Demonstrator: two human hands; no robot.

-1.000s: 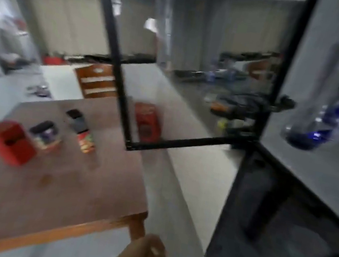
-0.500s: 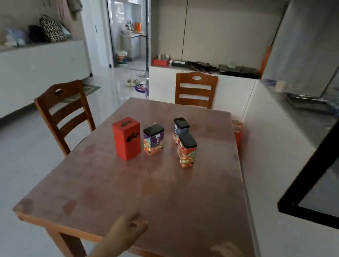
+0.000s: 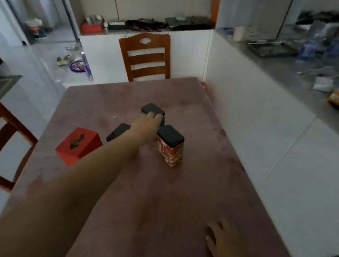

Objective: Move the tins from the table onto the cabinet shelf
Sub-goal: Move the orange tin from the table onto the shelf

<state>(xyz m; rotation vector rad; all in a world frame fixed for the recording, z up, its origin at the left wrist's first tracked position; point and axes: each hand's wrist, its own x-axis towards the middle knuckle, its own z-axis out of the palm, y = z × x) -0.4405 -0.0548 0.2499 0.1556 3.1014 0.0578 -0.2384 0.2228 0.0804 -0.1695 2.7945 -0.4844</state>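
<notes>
Just closed tins [image 3: 170, 145] (black lids)

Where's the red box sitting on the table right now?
In the head view, the red box sits on the table near its left edge, left of the outstretched left forearm, with a black-lidded tin just behind and to its right.

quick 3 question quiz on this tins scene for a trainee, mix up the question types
1. True or false: the left hand reaches to the far black-lidded tin.
2. Where is the right hand? A) flat on the table near its front edge B) gripping the red box C) on the chair
3. Fill in: the red box stands to the ____ of the red patterned tin in the picture.

Key: 1 true; 2 A; 3 left
</notes>
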